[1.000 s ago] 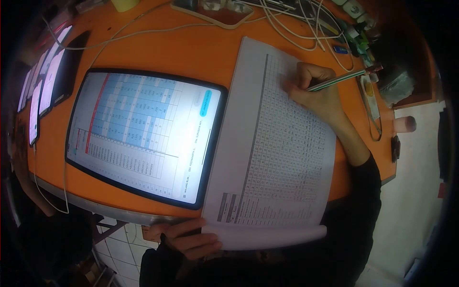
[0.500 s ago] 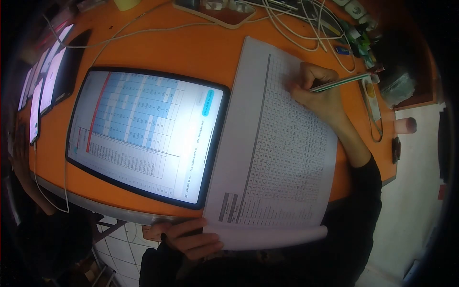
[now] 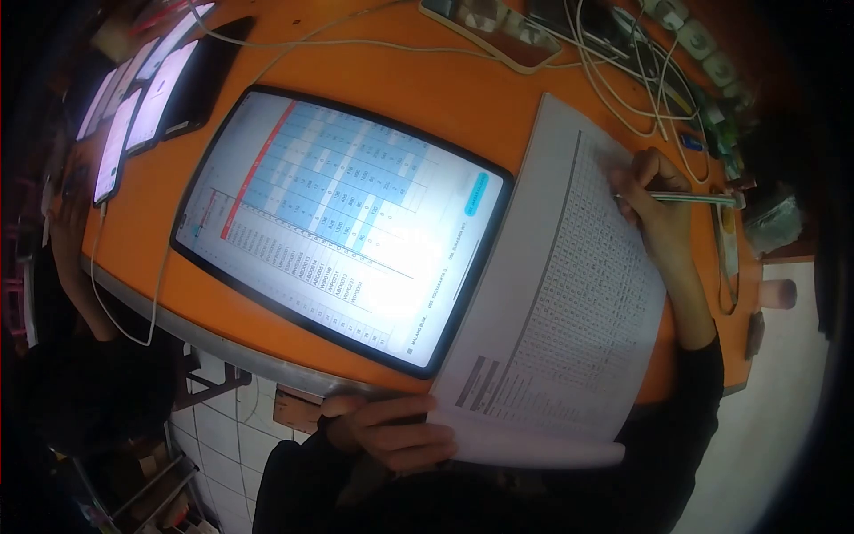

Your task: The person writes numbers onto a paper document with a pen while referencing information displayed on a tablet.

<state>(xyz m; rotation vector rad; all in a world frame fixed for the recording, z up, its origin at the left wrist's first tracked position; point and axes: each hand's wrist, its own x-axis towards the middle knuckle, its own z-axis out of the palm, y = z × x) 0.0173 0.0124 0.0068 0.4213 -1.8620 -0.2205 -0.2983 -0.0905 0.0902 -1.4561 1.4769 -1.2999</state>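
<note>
My right hand (image 3: 656,206) is closed around a slim green-and-white pen (image 3: 698,198) over the upper right of a printed sheet (image 3: 463,360). The pen's tip is hidden by the fingers. Rows and columns of small figures cover the sheet, which lies on a stack of paper and curls at the edge nearest me. At its lower left corner, my left hand (image 3: 396,433) touches the paper edge with fingers stretched out and apart. Left of the paper, a large tablet (image 3: 436,343) displays a lit spreadsheet with blue cells and a red line.
Several lit phones (image 3: 116,156) lie at the left of the orange table (image 3: 391,84), near another person's arm (image 3: 76,258). White cables (image 3: 587,53) and a tray (image 3: 498,40) are at the back. A clear plastic bag (image 3: 774,222) lies at the right.
The view has shifted, so the tablet, paper and hands appear further right. The pen in my right hand has tipped to lie nearly level in view. My left hand stays at the paper's corner.
</note>
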